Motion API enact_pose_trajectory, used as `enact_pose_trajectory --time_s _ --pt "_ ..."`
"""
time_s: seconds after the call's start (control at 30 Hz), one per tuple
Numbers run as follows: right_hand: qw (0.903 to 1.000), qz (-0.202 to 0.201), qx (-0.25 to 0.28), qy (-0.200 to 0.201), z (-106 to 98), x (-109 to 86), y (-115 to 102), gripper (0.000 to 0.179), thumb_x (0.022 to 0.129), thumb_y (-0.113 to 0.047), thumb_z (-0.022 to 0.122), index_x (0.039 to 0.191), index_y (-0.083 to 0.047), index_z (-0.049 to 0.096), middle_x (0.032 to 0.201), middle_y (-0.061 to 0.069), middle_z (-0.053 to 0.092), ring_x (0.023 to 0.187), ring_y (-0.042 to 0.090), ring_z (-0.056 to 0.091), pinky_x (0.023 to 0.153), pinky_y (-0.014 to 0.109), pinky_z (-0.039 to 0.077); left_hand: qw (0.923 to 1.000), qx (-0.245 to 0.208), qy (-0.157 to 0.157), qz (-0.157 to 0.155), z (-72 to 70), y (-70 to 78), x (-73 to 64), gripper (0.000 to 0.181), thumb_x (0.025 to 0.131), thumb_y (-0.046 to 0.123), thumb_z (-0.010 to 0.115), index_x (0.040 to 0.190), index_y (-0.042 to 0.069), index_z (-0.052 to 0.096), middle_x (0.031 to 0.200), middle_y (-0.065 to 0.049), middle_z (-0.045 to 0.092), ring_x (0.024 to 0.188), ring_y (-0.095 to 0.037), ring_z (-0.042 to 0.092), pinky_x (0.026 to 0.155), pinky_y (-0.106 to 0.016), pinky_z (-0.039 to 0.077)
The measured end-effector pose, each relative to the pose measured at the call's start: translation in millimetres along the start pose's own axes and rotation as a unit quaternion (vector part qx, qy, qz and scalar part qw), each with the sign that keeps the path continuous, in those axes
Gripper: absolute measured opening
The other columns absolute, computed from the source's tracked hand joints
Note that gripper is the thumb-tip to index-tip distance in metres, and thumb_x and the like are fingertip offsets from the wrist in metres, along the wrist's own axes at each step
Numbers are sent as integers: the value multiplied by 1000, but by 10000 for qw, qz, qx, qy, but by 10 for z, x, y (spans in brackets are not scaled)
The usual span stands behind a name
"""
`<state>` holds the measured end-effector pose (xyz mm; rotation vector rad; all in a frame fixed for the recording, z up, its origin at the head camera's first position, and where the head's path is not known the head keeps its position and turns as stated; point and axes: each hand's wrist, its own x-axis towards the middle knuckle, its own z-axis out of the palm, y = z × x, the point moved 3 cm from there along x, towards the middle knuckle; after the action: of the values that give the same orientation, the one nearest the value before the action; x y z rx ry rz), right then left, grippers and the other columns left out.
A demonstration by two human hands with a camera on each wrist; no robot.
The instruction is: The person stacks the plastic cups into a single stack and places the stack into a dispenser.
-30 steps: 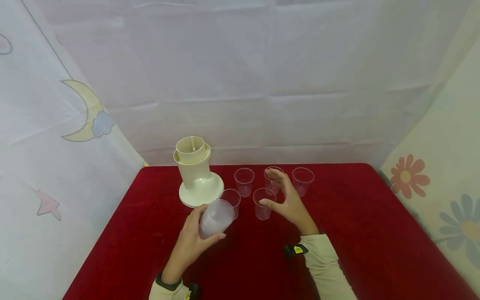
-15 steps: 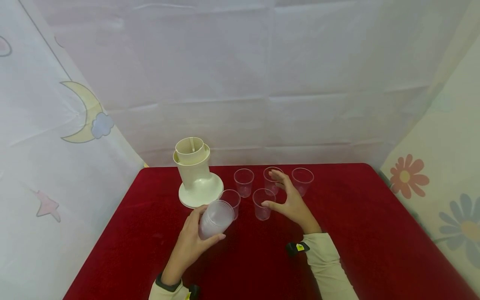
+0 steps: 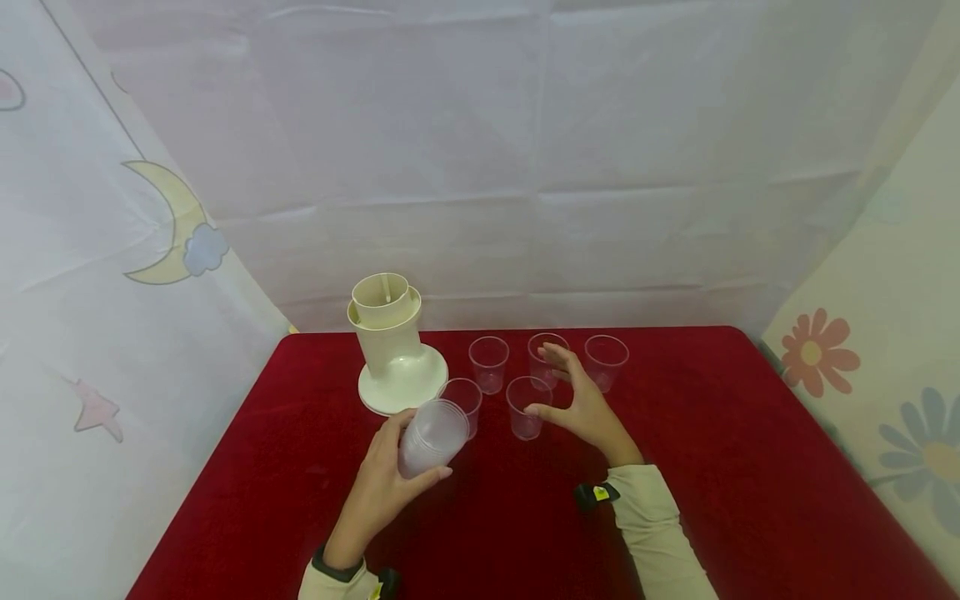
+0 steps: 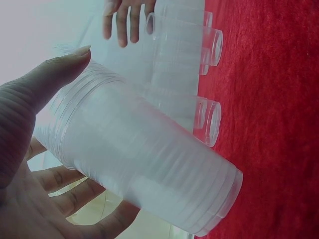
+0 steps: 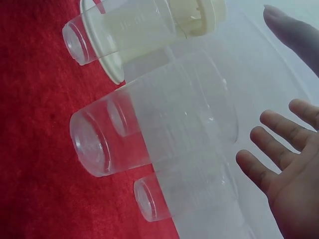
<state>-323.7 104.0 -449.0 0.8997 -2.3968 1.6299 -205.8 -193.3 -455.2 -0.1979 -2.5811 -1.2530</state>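
Note:
In my left hand (image 3: 378, 479) I grip a nested stack of clear plastic cups (image 3: 433, 437), tilted above the table; the left wrist view shows the thumb and fingers round the stack's rim end (image 4: 84, 94). My right hand (image 3: 588, 417) hovers by the single clear cup at the front right (image 3: 524, 427), thumb and fingers spread. Seen from the right wrist, the fingers are apart from that cup (image 5: 159, 124) and hold nothing. Another cup (image 3: 468, 400) stands at the front left, partly behind the stack. Three more form the back row: left (image 3: 489, 375), middle (image 3: 542, 371) and right (image 3: 606, 362).
A cream plastic stand with a round base and an open tube top (image 3: 397, 358) rises at the back left, close to the front left cup. Red cloth (image 3: 712, 467) covers the table. White fabric (image 3: 480, 208) hangs right behind the table, with printed sheets along both sides.
Over the last second my right hand has shifted slightly to the right, then stayed nearly still. The left hand, the stack and the standing cups have not visibly moved.

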Motion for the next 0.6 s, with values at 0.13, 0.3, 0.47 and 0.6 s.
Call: enact_pose_trajectory --time_s 0.13,0.3,0.47,0.6 --pt "10000 19 -30 -88 10 -4 34 94 80 -17 85 153 -20 27 153 12 39 141 32 37 109 60 33 10000 -10 -6 -22 2 -1 0 89 70 39 91 142 16 45 131 -6 55 110 -26 54 87 -52 52" --pt "9999 66 78 -130 33 -8 67 96 78 -10 85 154 -16 26 153 17 39 141 36 36 109 61 33 10000 -18 -8 -2 0 -3 -4 88 70 39 91 141 16 45 131 -6 55 110 -26 54 87 -51 51" --pt "9997 129 62 -186 40 -16 103 94 79 -13 84 154 -17 26 153 15 39 141 34 36 110 59 32 10000 -53 -28 -18 0 -6 -4 89 70 39 91 141 16 44 131 -6 55 110 -26 54 87 -52 52" --pt "9996 161 54 -214 41 -15 133 91 81 -16 84 153 -18 28 153 12 40 141 32 37 110 60 32 10000 -68 -39 -37 -5 -4 2 89 70 39 91 142 17 44 131 -6 55 111 -27 54 88 -53 52"
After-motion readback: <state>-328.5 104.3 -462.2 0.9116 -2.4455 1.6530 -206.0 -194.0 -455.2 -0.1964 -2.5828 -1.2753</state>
